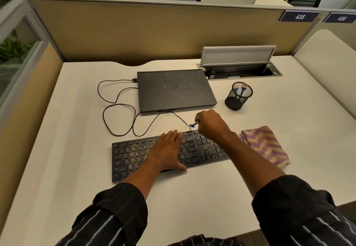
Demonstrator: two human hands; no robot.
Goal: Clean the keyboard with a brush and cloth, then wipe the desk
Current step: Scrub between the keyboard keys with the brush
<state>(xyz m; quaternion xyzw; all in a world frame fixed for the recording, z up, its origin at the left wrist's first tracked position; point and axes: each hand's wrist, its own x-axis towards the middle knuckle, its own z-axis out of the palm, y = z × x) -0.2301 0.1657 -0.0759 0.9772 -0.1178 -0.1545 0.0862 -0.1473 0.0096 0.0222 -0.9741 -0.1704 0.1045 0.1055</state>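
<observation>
The keyboard [133, 157] lies on the surface [77, 188] straight in front of the person. Its long axis runs left to right, with the right end angled a little away from the body. Yellowish grit [134, 150] is thickest on the left half, and thinner specks show among the keys to the right.

The left hand [167, 149] lies flat across the middle of the keyboard with its fingers straight and its thumb at the near edge, apparently holding the keyboard steady. The right hand [210, 123] is curled around a small blue brush [193, 124]. The brush's end points left and sits at the far edge of the keyboard, just right of the left fingertips.

The heaviest dirt therefore lies to the left of the brush, on the far side of the bracing hand. Reaching it likely means sweeping along the long axis, and the left hand may have to shift.

The folded purple-and-tan cloth [267, 145] lies just beside the keyboard's right end, nearer the right hand.

Farther back are a closed laptop [175, 89], a looping cable [115, 108] and a mesh cup [238, 97].
</observation>
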